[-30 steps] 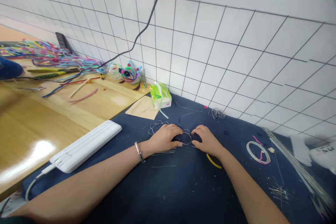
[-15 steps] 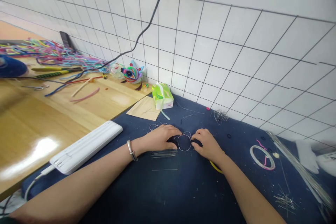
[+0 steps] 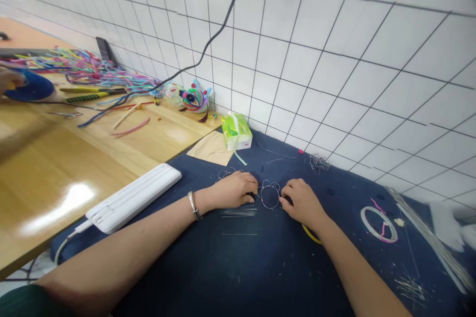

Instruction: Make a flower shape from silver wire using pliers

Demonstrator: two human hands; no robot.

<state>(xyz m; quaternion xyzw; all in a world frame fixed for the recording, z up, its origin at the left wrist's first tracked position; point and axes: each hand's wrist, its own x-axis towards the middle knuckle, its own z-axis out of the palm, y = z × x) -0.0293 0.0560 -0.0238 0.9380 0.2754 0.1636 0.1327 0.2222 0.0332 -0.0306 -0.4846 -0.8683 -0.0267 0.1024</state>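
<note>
Between my hands a wire frame [image 3: 270, 186], a round ring with small loops at its top, lies on the dark blue cloth. My left hand [image 3: 236, 189] pinches a thin wire end at the frame's left side. Curled fingers of my right hand [image 3: 303, 203] close on the ring's right edge, with the exact contact hard to see. Behind my left hand, another looped wire shape [image 3: 225, 173] is partly covered. A bundle of straight wires [image 3: 238, 212] lies just in front of that hand, and a single wire [image 3: 240, 234] lies nearer to me.
A white power strip [image 3: 136, 198] lies at left beside the wooden table [image 3: 148, 146]. Behind stand a green tissue pack [image 3: 237, 131] and brown paper [image 3: 210, 148]. At right are a white ring [image 3: 378, 224], long wires [image 3: 427, 237] and wire scraps [image 3: 411, 288]. Someone's hand [image 3: 9, 79] shows far left.
Both hands have spread slightly apart around the wire frame, and more of its loops and left wire end show. The whole view has shifted a little. A person's hand has appeared at far left.
</note>
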